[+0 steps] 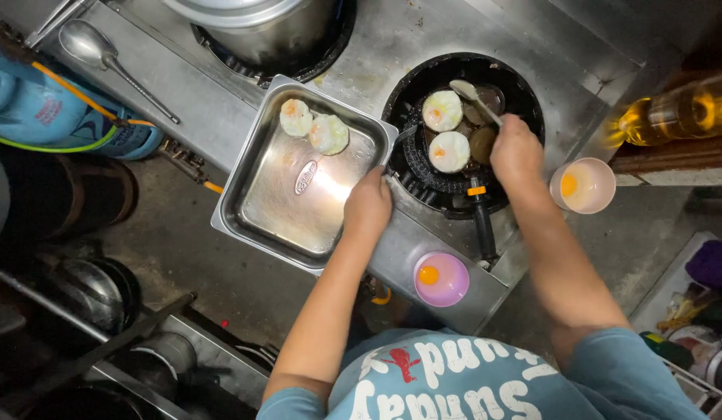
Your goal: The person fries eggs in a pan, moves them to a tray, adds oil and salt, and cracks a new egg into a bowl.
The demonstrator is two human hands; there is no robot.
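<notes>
While the right hand (516, 152) closes its fingers around the handle of a metal spoon (474, 97), the spoon's bowl lies out over the far side of a black multi-cup frying pan (462, 128). Grip is a full fist; knuckles face the camera, fingertips hidden underneath.

Left hand (369, 206): fingers curled over the near right rim of a steel tray (299, 175), pinching its edge. Exact finger spread cannot be told from above.

In the pan: two fried eggs (446, 131), white with orange centres, one in a far cup, one nearer; a dark empty cup sits just beside the near egg, under the right hand. Pan's black handle points toward the person.

In the tray: two cooked eggs (313, 126) touching each other in the far corner.

Near the pan: a pink bowl (441, 278) with a raw yolk on the counter's near edge; a pale cup (583, 185) with another yolk to the right. Steel pot (256, 27) on the far burner. Ladle (104, 54) lies far left. Bottle of yellow oil (672, 113) far right.
</notes>
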